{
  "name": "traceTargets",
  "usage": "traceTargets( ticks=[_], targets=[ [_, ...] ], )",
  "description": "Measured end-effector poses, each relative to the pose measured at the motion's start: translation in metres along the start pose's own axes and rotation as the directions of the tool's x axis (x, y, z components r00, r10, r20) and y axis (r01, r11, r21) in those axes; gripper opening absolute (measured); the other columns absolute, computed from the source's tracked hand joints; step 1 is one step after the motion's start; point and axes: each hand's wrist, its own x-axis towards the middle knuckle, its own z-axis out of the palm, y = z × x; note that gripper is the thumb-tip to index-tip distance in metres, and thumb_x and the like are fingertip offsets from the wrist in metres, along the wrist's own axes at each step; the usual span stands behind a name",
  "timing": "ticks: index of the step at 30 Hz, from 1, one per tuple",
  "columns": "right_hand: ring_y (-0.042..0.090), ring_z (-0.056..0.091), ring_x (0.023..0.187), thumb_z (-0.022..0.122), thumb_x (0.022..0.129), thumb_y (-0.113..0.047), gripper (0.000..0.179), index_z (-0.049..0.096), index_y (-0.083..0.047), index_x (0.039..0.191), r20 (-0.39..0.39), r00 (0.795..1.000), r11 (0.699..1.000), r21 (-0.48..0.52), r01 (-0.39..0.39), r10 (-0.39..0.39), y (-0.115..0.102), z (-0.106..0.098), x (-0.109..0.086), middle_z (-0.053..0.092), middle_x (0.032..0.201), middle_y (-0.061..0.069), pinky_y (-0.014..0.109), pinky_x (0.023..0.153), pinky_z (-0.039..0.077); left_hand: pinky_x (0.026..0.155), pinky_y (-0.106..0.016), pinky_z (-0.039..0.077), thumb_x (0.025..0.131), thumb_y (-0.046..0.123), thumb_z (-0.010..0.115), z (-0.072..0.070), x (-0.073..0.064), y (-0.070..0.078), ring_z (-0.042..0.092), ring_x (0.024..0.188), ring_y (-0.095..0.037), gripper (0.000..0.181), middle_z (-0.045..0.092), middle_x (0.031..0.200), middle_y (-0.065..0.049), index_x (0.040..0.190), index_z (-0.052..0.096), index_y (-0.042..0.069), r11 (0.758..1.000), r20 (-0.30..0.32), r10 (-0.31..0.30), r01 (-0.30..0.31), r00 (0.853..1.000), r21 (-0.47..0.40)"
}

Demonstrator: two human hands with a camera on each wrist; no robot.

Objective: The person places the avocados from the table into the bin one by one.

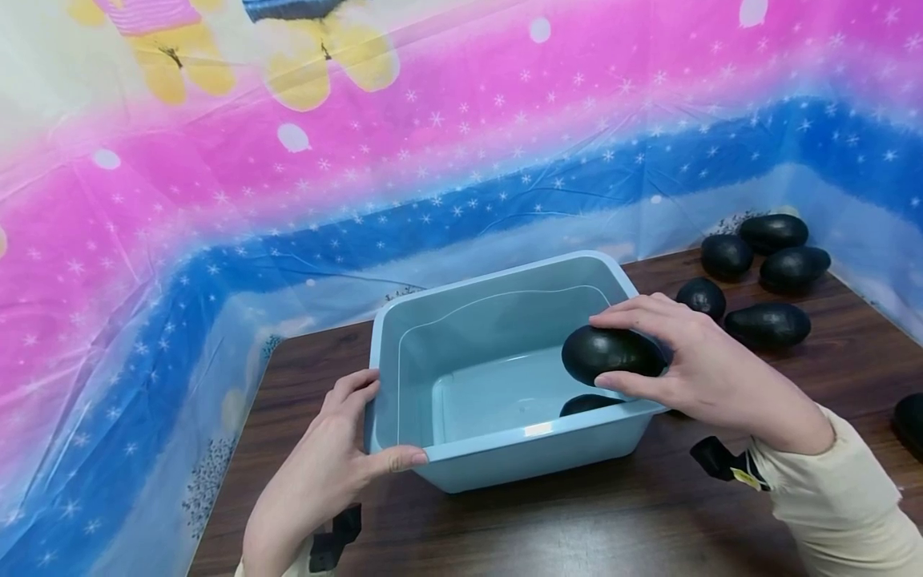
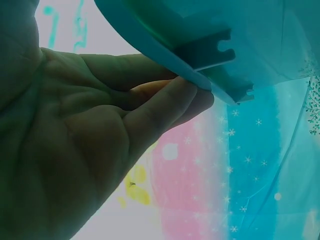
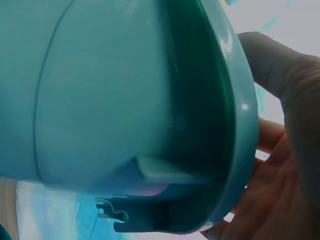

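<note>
A light-blue plastic basin (image 1: 534, 473) stands on the table. My left hand (image 1: 317, 465) grips its left corner, thumb along the front rim and fingers over the left rim; the left wrist view shows the fingers of this hand (image 2: 125, 110) at the rim's edge. Over the basin's right end, my right hand (image 1: 699, 361) holds a dark avocado (image 1: 606, 357) between thumb and fingers. Below it, another avocado (image 1: 587, 403) lies inside, partly hidden by the front wall. In the right wrist view, the basin's wall (image 3: 115, 100) hides the held avocado and part of the hand (image 3: 280, 125).
Several avocados lie on the dark wooden table (image 1: 548, 537) behind and right of the basin, among them a pear-shaped avocado (image 1: 767, 325). One more avocado (image 1: 910, 425) is at the right frame edge. A patterned pink and blue cloth (image 1: 461, 152) hangs behind the table.
</note>
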Motion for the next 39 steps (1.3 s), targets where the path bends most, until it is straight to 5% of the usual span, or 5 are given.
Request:
traceTargets(
  ticks=[16, 25, 29, 35, 39],
  targets=[
    [0.007, 0.052, 0.106, 0.077, 0.085, -0.034, 0.049, 0.059, -0.028, 0.130, 0.036, 0.999, 0.999, -0.010, -0.037, 0.037, 0.001, 0.004, 0.000, 0.058, 0.121, -0.011, 0.031, 0.079, 0.050, 0.098, -0.052, 0.043, 0.072, 0.072, 0.067, 0.000, -0.001, 0.000, 0.039, 0.135, -0.032, 0.108, 0.029, 0.152, -0.009, 0.144, 0.039, -0.004, 1.000, 0.006, 0.001, -0.001, 1.000, -0.007],
    [0.006, 0.055, 0.111, 0.079, 0.082, -0.015, 0.050, 0.061, -0.024, 0.128, -0.060, 0.998, 1.000, -0.022, 0.007, -0.008, 0.002, 0.000, 0.000, 0.061, 0.121, -0.009, 0.034, 0.084, 0.049, 0.098, -0.052, 0.043, 0.071, 0.073, 0.066, -0.001, -0.001, 0.000, 0.039, 0.135, -0.033, 0.108, 0.030, 0.152, -0.008, 0.144, 0.041, -0.003, 1.000, -0.003, 0.004, -0.004, 1.000, 0.002],
    [0.006, 0.056, 0.105, 0.079, 0.083, -0.011, 0.048, 0.063, -0.022, 0.126, -0.124, 0.992, 0.999, -0.046, -0.003, -0.003, 0.002, -0.005, 0.000, 0.062, 0.118, -0.008, 0.025, 0.084, 0.047, 0.099, -0.052, 0.043, 0.071, 0.073, 0.067, -0.001, -0.002, 0.000, 0.039, 0.135, -0.033, 0.108, 0.030, 0.152, -0.008, 0.144, 0.040, -0.003, 1.000, -0.003, 0.005, -0.005, 1.000, -0.001],
    [0.002, 0.057, 0.100, 0.076, 0.084, -0.005, 0.037, 0.069, -0.018, 0.118, -0.320, 0.946, 0.996, -0.057, -0.076, 0.054, 0.009, -0.019, -0.003, 0.065, 0.114, -0.006, 0.009, 0.081, 0.041, 0.098, -0.051, 0.043, 0.072, 0.072, 0.067, -0.001, -0.002, 0.000, 0.040, 0.134, -0.032, 0.108, 0.030, 0.152, -0.007, 0.144, 0.040, -0.003, 1.000, 0.000, 0.007, -0.007, 1.000, -0.006],
    [0.002, 0.056, 0.091, 0.071, 0.090, -0.015, 0.027, 0.069, -0.015, 0.117, -0.395, 0.899, 0.972, -0.052, -0.229, 0.191, 0.022, -0.032, -0.008, 0.066, 0.112, -0.002, 0.011, 0.073, 0.041, 0.098, -0.052, 0.043, 0.071, 0.072, 0.067, -0.001, -0.002, 0.000, 0.040, 0.134, -0.032, 0.108, 0.030, 0.152, -0.007, 0.144, 0.040, -0.003, 1.000, -0.002, 0.004, -0.004, 1.000, -0.006]
  ],
)
